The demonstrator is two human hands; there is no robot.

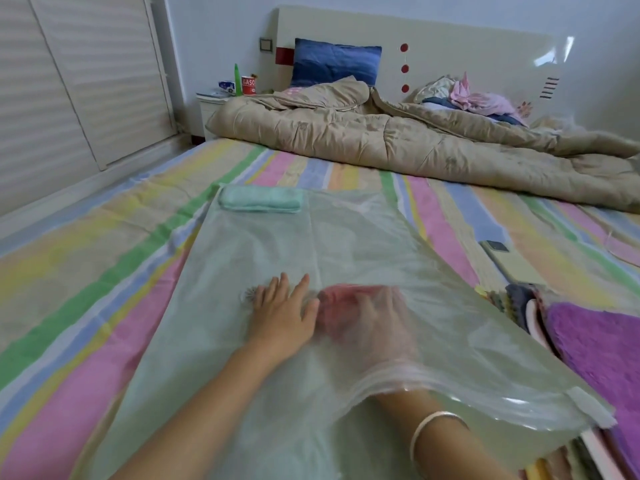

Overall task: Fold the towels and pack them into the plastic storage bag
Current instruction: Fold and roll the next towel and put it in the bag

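Right hand (375, 329) is inside the bag (346, 237), on the red towel (341, 304). It's blurred through the plastic, so I can't tell if it grips or just pushes. Left hand (284, 315) lies flat on top of the bag, fingers spread, likely pinning it against sliding. Teal towel (259, 200) already inside, far end. Purple towel (595, 341) waits outside, right.

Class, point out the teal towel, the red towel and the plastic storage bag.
teal towel (259, 199): head view, middle of its folded top.
red towel (337, 299): head view, left part, behind plastic.
plastic storage bag (363, 244): head view, bare top sheet.
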